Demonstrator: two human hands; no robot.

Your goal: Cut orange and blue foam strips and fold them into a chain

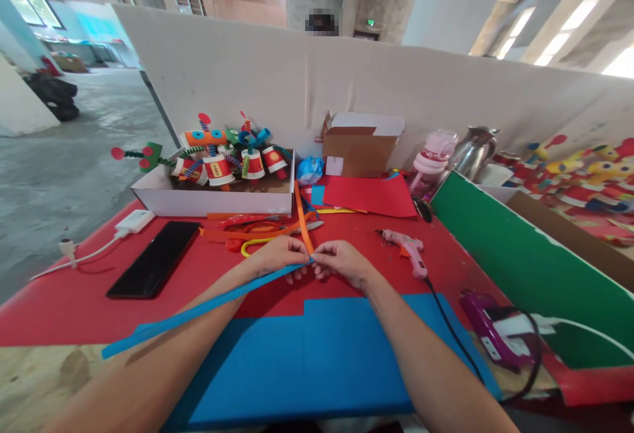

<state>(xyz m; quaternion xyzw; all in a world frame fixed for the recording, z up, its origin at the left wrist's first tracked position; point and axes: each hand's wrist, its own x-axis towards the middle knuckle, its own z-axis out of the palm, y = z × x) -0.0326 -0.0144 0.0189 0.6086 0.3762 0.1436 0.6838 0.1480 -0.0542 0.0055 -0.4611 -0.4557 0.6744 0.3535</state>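
While both hands meet at centre, step looks like joining strip ends. Left hand (277,256) pinches blue strip (198,311), fingers closed on its end; strip trails back-left from grip over forearm. Right hand (341,263) pinches orange strip (303,222), which rises away from grip toward white box (212,200). Next move likely needs ends aligned square, held firm. Glue gun (409,249) lies just right of grip.
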